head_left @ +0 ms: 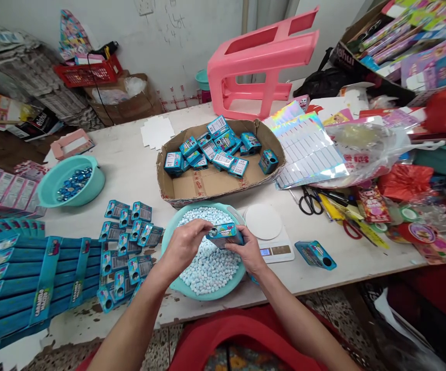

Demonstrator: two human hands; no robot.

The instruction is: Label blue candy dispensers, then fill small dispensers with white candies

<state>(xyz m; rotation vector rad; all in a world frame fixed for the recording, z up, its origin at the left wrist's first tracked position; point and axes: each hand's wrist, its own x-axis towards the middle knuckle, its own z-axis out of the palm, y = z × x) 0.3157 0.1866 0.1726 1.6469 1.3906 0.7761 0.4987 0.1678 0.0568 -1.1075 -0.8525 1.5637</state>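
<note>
My right hand point(248, 251) holds a small blue printed box point(225, 234) level above a turquoise basin point(242, 275). Pale blue and white candies point(207, 273) fill much of the basin. At the box's left end, my left hand point(186, 242) has its fingertips pinched together; whatever they hold is too small to make out. Behind the basin, a cardboard tray point(180, 189) contains several blue boxes. More small boxes point(134, 232) stand in a group left of the basin. One blue box point(315, 255) lies alone to the right, beyond a white scale point(280, 247).
A turquoise bowl point(95, 183) with shiny blue pieces sits at the left, near stacked blue cartons point(26, 288). Scissors point(310, 201), holographic sheets point(311, 147) and plastic packaging crowd the right. A pink stool point(261, 46) lies on its side at the back.
</note>
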